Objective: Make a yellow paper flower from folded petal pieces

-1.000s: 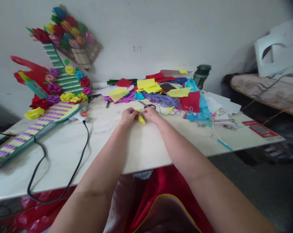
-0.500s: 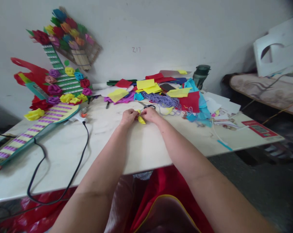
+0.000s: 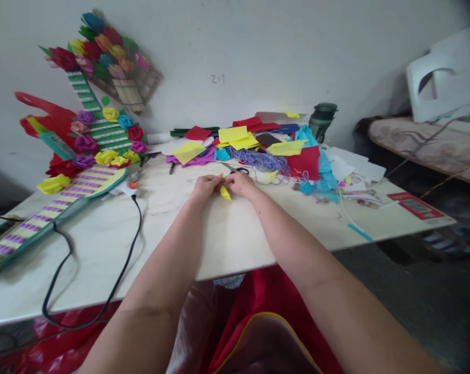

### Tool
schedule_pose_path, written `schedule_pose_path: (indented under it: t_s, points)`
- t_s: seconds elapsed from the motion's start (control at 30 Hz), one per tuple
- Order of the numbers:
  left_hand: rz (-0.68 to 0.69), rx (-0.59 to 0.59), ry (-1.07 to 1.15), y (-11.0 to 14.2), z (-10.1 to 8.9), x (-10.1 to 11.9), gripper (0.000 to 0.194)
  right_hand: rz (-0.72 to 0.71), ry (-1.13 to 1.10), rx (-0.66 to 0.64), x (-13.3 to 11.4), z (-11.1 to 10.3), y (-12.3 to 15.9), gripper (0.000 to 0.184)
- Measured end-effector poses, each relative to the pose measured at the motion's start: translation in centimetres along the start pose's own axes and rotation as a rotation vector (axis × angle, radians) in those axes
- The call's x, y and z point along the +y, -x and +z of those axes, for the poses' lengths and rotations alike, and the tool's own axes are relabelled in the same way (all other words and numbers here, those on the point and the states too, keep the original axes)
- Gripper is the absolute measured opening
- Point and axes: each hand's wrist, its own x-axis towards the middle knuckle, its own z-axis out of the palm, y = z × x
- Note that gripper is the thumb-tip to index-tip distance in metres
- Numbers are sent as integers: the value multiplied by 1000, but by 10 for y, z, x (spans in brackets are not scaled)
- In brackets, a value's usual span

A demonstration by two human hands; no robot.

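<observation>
A small, twisted yellow crepe-paper piece (image 3: pixel 225 193) is held just above or on the white tabletop (image 3: pixel 160 223); which of the two, I cannot tell. It is nearer the person than the tangled lavender yarn heap (image 3: pixel 254 158) and to its left. Its long axis slants, the upper end among the fingertips and the narrowing free end pointing toward the person and slightly right. The left hand (image 3: pixel 208 185) has a narrow grip, thumb and fingers pinched at the piece's upper left side. The right hand (image 3: pixel 239 184) closes on the piece from the other side, its fingertips partly hidden, and the two hands nearly meet. Black-handled scissors (image 3: pixel 239 170) lie on the near side of the yarn heap, just beyond the right hand, blades pointing away and left. Bright yellow paper sheets (image 3: pixel 233 135) are beyond the yarn heap, a red paper sheet (image 3: pixel 305 163) is beside it on the right, and a dark green bottle (image 3: pixel 323 122) stands farther back to its right. Well left of the yarn heap is a green-and-white striped board (image 3: pixel 108 134) with paper flowers along its edges.
</observation>
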Motion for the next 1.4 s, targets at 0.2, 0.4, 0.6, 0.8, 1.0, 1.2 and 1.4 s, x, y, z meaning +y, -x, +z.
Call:
schedule_pose_path:
  t_s: [0.2,0.4,0.6,0.8,1.0,1.2,1.4]
  points:
    - [-25,29,-56,2,2,2,37,23,2,-4,-1,-1,1,22]
    - [-37,5,-101,2,2,3,47,17,-12,-13,1,-1,-1,20]
    - [29,-34,-171,1,2,3,48,-3,-23,1,3,-1,-1,21]
    - [27,-63,-55,0,-2,0,51,14,-71,51,4,-1,-2,18]
    - [5,-67,107,5,-1,3,51,51,-238,119,6,2,-5,15]
    - [-3,-48,198,5,5,2,49,66,-369,139,9,2,-7,12]
    - [-23,-20,163,2,9,3,47,17,-357,135,14,-3,-5,8]
